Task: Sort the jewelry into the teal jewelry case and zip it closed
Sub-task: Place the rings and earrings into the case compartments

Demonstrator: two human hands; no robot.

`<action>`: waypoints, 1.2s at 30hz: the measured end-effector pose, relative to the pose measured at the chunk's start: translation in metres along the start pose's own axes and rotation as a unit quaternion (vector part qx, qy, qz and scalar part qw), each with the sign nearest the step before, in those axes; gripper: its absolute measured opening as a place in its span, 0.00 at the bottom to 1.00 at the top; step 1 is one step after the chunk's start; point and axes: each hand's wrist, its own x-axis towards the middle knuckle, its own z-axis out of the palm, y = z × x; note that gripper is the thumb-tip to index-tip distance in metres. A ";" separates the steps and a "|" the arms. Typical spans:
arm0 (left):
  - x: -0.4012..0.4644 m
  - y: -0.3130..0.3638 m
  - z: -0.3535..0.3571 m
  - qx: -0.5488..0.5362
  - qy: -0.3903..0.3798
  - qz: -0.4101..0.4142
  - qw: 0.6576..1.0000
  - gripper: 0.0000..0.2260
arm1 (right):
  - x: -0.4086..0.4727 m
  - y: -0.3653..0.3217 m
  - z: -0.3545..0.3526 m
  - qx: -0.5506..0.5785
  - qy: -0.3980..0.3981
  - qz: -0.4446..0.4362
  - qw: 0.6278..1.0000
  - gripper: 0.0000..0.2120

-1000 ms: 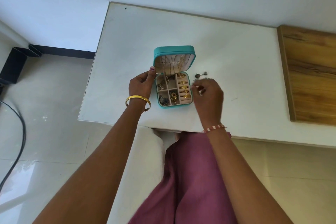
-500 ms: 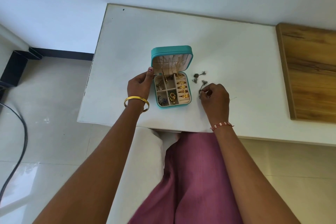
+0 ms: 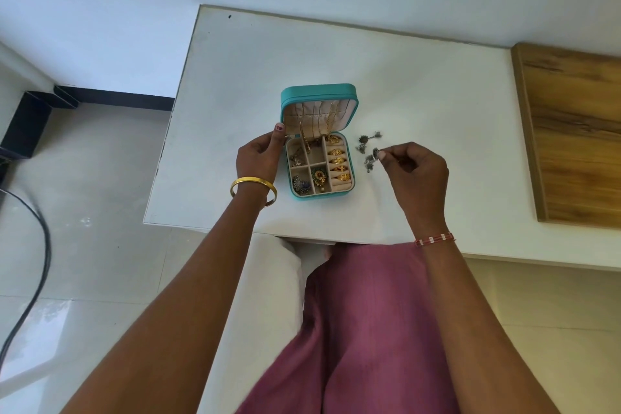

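Teal jewelry case open on white table, lid upright at the far side with gold chains hanging inside. Tray divided into compartments: gold rings in a row along right column, mixed pieces at left. Dark silver earrings loose just right of case; one pinched, lifted.

We had one head-worn wide-angle view, looking steeply down over both forearms onto the white table, fairly near; floor filled its left side.
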 end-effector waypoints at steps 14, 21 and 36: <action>0.000 0.001 0.000 0.002 -0.001 -0.002 1.000 0.20 | 0.006 -0.056 0.023 0.213 -0.131 0.065 0.966 0.07; 0.000 0.001 -0.001 -0.002 0.000 -0.004 1.000 0.20 | 0.005 -0.043 0.052 0.150 -0.135 0.076 0.976 0.05; 0.000 0.000 -0.001 -0.003 -0.004 0.001 1.000 0.20 | 0.003 -0.023 0.048 -0.065 -0.032 -0.057 0.996 0.05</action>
